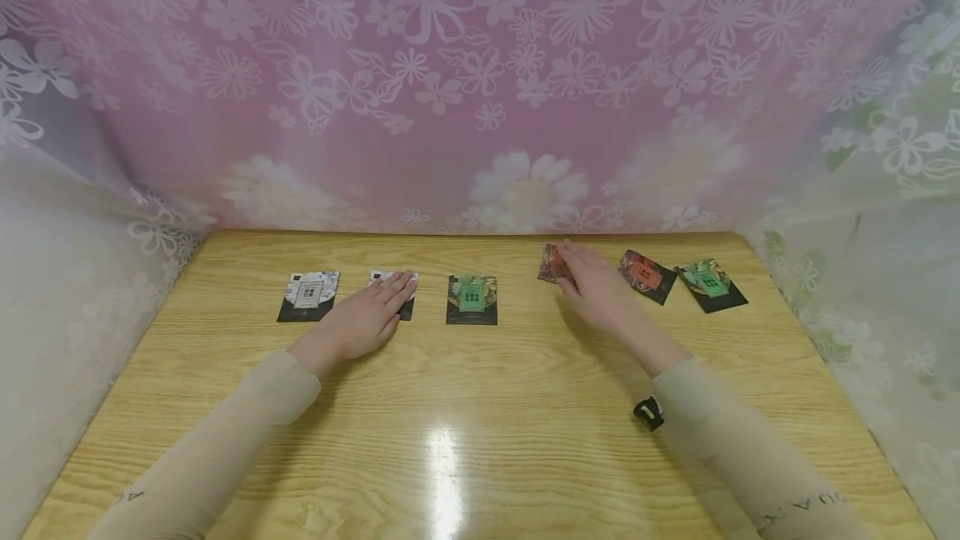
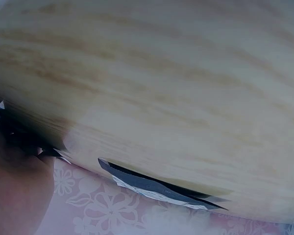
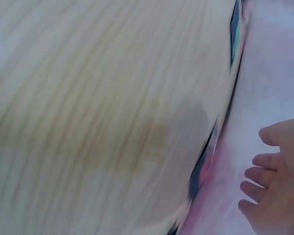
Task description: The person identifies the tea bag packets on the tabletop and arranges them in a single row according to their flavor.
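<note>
My left hand (image 1: 360,323) lies with fairly straight fingers over a white-and-black packet (image 1: 406,312), covering most of it. To its left lies a similar white-and-black packet (image 1: 307,296), to its right a green-and-black one (image 1: 472,300). In the left wrist view, part of the left hand (image 2: 19,181) shows at the edge. My right hand (image 1: 596,288) reaches over a red packet (image 1: 551,264), hiding its right part. In the right wrist view, the right hand (image 3: 274,176) has loosely bent, spread fingers with nothing between them.
Right of the right hand lie another red-and-black packet (image 1: 647,276) and a green-and-black one (image 1: 712,284), both turned at an angle. A pink floral cloth (image 1: 480,107) hangs behind the wooden table (image 1: 360,457). A small black device (image 1: 649,413) sits by the right cuff.
</note>
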A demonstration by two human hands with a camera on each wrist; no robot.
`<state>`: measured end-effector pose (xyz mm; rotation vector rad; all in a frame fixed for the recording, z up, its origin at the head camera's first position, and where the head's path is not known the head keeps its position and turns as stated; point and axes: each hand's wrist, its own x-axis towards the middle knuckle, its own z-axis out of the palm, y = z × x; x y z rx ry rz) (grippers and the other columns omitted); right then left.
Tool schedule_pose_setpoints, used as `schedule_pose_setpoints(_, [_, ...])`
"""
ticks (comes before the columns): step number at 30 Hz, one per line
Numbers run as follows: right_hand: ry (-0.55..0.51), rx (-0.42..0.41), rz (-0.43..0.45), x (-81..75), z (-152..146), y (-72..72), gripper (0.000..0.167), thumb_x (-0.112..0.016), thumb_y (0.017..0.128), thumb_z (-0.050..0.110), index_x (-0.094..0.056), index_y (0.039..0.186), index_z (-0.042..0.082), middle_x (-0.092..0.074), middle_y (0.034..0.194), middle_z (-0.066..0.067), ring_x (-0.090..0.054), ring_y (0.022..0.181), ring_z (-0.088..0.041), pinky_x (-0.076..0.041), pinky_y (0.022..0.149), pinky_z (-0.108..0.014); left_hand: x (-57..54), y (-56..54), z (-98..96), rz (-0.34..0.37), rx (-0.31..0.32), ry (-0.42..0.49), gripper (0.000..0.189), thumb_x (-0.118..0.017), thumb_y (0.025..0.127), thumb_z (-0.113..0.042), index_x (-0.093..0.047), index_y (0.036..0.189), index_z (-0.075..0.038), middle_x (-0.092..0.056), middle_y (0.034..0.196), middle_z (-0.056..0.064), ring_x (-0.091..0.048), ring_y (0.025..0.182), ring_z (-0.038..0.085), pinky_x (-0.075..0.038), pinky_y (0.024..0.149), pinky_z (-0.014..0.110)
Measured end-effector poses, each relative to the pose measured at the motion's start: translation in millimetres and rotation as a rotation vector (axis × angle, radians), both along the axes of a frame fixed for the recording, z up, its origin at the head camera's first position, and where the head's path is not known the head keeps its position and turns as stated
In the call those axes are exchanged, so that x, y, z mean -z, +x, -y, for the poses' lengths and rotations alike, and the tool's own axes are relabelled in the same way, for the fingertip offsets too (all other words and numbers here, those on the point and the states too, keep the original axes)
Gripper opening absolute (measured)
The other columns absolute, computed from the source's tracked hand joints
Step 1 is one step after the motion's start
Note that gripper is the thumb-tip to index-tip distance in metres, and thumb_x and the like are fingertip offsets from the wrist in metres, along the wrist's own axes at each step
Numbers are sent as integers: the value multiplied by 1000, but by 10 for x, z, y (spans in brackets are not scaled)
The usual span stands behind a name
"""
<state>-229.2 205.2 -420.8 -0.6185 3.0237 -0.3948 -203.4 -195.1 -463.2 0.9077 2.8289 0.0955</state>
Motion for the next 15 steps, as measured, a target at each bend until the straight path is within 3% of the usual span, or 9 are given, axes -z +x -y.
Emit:
schedule_pose_setpoints(7, [7,27,-4,-15,-714,22,63,-58,108,17,-36,161,-9,-33,168,-31,-33,155,-52,-29,129,-67,-10,12,-5,-5,2,-12,63,-42,115,-25,-21,170,-4,-18,178,16,-20,166,34,-24,137,51])
schedule_pose_setpoints(15, [3,87,63,-23,-1415,20,67,-57,110,16,-27,163,-11,-27,167,-39,-27,152,-61,-27,123,-76,-11,16,-9,-7,2,-10,63,-42,115,-25,-21,170,-4,-18,178,16,-20,166,34,-24,137,51])
